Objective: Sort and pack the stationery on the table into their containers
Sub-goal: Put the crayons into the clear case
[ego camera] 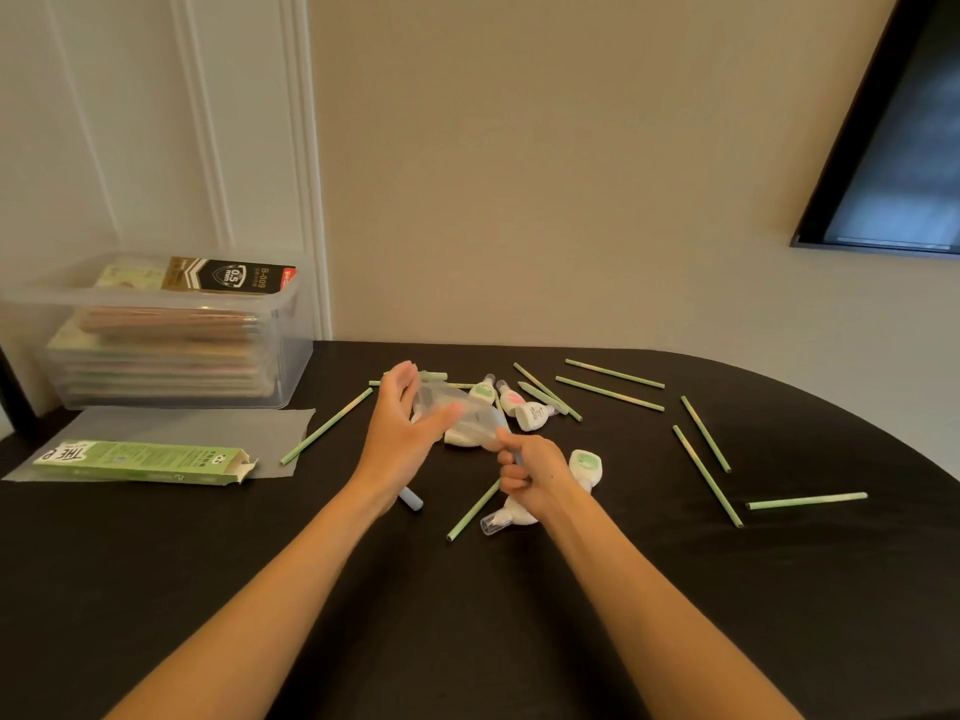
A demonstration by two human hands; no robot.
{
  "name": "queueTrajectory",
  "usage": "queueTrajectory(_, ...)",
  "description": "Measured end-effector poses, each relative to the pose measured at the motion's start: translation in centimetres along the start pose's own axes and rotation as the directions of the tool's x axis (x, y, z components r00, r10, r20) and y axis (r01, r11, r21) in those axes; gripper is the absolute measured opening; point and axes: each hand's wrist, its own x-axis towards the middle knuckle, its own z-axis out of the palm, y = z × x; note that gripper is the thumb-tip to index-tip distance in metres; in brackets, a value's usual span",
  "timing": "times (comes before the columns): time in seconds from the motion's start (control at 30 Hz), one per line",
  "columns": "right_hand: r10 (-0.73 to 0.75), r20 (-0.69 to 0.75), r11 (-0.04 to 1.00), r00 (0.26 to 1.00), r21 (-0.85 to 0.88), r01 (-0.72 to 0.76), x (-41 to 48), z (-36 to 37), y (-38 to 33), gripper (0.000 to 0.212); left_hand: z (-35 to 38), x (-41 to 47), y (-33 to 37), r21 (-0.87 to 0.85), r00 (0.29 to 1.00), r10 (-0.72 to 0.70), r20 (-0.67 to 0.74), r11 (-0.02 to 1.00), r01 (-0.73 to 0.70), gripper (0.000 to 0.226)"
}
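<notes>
At the far left, well apart from the translucent plastic pouch [462, 415], a clear plastic storage tub [156, 350] stands on the black table [519, 615] with a black cardboard box [228, 275] on top of its contents. Nearer the pouch, a green cardboard pencil box [140, 462] lies flat on a frosted plastic sheet [218, 428], its open end flap facing the pouch. One slim green pencil [327, 426] lies slantwise just left of the pouch.

The left hand [400, 423] is at the pouch's left end, thumb and fingers apart and loosely curved on either side of it; blur hides whether they press on it. A blue-grey pen [411, 498] lies below the pouch, beside the left wrist.

The pouch is up off the table between both hands. The right hand [530, 472] is curled tight, clamped on the pouch's right end.

Just behind the pouch sit three white correction-tape dispensers [511, 400]. Two more [586, 465] lie just right of it, by the right hand. Another green pencil [472, 510] lies below the pouch.

Right of the pouch, scattered green pencils [706, 475] lie apart, the farthest [806, 500] well off to the right.
</notes>
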Motion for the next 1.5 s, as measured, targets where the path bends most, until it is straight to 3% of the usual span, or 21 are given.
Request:
queueTrajectory(0.2, 0.045, 0.170, 0.997, 0.984, -0.077, -0.032, -1.2, 1.2, 0.7, 0.021, 0.8, -0.4, 0.7, -0.041, 0.992, 0.066, -0.108, 0.997, -0.070, 0.054)
queueTrajectory(0.33, -0.054, 0.059, 0.980, 0.997, -0.190, 0.064, -1.8, 1.6, -0.9, 0.017, 0.4, 0.1, 1.4, 0.023, 0.980, 0.142, -0.142, 0.990, -0.140, 0.039)
queueTrajectory(0.43, -0.098, 0.017, 0.983, 0.995, -0.151, 0.100, -1.7, 1.4, -2.4, 0.024, -0.8, 0.7, 1.4, 0.242, 0.976, 0.179, -0.124, 0.959, -0.145, 0.037)
queueTrajectory(0.57, -0.291, 0.196, 0.945, 0.937, -0.096, 0.313, -2.3, 1.0, -3.4, 0.025, -2.4, 1.1, 1.0, 0.518, 0.986, 0.162, -0.030, 0.846, -0.124, 0.044)
queueTrajectory(0.73, -0.377, 0.326, 0.892, 0.867, -0.124, 0.435, -3.0, 1.4, -4.1, 0.017, -3.4, 1.4, 0.7, 0.709, 0.986, 0.154, 0.062, 0.688, -0.152, 0.054)
queueTrajectory(0.97, -0.294, 0.471, 0.718, 0.832, -0.466, 0.518, -4.0, 3.5, -4.3, 0.014, -3.1, 1.0, 0.6, 0.721, 0.973, 0.153, 0.171, 0.654, -0.229, 0.048)
queueTrajectory(1.13, -0.308, 0.436, 0.730, 0.845, -0.462, 0.504, -3.9, 4.7, -4.0, 0.010, -3.5, 0.9, 0.0, 0.711, 0.977, 0.147, 0.154, 0.671, -0.213, 0.050)
queueTrajectory(1.27, -0.342, 0.512, 0.663, 0.788, -0.463, 0.588, -3.6, 4.8, -3.0, 0.005, -4.3, 0.9, -0.5, 0.723, 0.981, 0.146, 0.125, 0.664, -0.190, 0.053)
queueTrajectory(1.37, -0.324, 0.548, 0.533, 0.771, -0.568, 0.628, -3.7, 5.5, -2.2, 0.019, -4.6, 1.0, -1.0, 0.733, 0.985, 0.138, 0.104, 0.659, -0.170, 0.054)
queueTrajectory(1.5, -0.219, 0.543, 0.520, 0.810, -0.638, 0.568, -3.7, 6.2, -2.1, 0.031, -5.1, 1.0, -1.3, 0.749, 0.987, 0.129, 0.095, 0.644, -0.156, 0.053)
